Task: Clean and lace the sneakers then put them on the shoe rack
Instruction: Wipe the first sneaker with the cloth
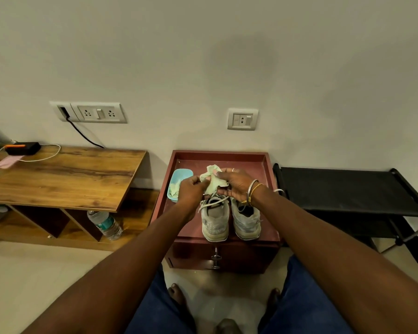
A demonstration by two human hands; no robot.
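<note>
Knees in blue denim, bare feet on pale tile beneath. Wall, matt off-white, with two socket plates. Table, wood-grain laminate, rectangular, at left; open shelf under it holding a clear plastic bottle lying tilted. Rack, black fabric shelf on a black frame, at right, nothing on it. Cabinet, dark red, square top with raised rim, handle on the front. Sneakers, pair, grey-white mesh, scuffed, side by side on the cabinet top, heels toward the camera; left one with loose lace ends, lacing of the right one hidden. Tub, light blue plastic, rounded, beside the left sneaker, holding a pale crumpled rag. Cloth, pale green, crumpled, above the sneakers. Left hand, fingers closed, pinching the cloth. Right hand, ring and bangles, fingers curled round the cloth.
</note>
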